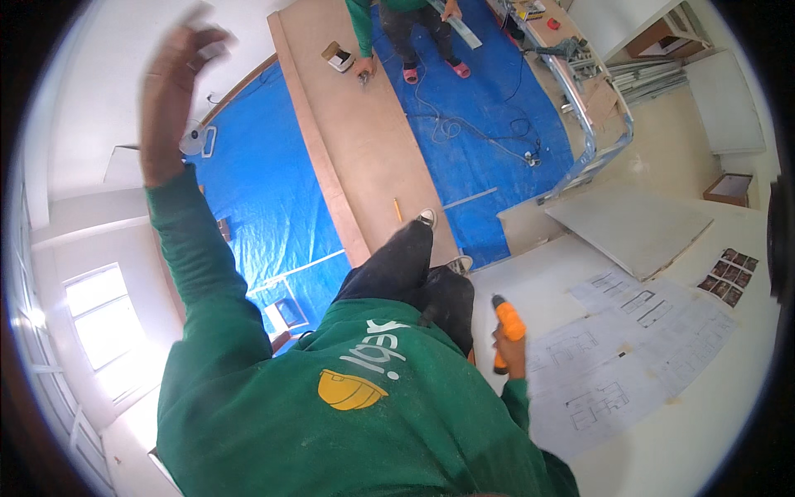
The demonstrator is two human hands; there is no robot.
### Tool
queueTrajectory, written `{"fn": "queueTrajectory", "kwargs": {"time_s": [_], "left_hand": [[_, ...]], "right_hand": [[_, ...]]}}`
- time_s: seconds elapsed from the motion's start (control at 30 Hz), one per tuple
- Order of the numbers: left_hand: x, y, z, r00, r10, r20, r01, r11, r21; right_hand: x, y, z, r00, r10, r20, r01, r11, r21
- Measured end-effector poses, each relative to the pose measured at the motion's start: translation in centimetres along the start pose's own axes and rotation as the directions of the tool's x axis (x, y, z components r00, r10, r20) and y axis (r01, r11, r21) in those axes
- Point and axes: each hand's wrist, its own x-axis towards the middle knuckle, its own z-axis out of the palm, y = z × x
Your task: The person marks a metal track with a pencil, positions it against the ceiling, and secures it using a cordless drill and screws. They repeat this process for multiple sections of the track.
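My left hand [170, 87] is raised high at the upper left, in front of a white wall. Motion blurs it; its fingers look loosely bent and apart, with nothing visible in them. Down at my right side, my right hand [513, 354] is closed around the grip of an orange cordless drill [509, 320], whose tip points up and away from me. Beyond my shoes runs a long brown board [364, 141] with a yellow pencil [397, 209] lying on it. Drawing sheets [596, 373] are on a white surface right of the drill.
Blue sheeting [265, 182] lies on both sides of the board. Cables [464, 124] cross it near a co-worker in pink slippers [457, 69], who holds a metal profile [464, 29]. An opened small box [338, 57] sits on the board. A cluttered workbench [596, 99] stands far right.
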Motion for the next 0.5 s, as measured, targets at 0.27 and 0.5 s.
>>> {"fn": "queueTrajectory", "kwargs": {"time_s": [0.27,0.5], "left_hand": [[-2.3,-29.7,-0.4,0.619,-0.752,0.224,0.523,0.608,0.597],[8.2,-59.5,2.1,0.492,-0.865,0.101,0.664,0.448,0.599]], "right_hand": [[4.6,-4.4,-2.2,0.992,-0.041,-0.123,0.038,0.999,-0.024],[0.5,-2.7,5.5,0.976,0.025,-0.217,-0.029,0.999,-0.015]]}}
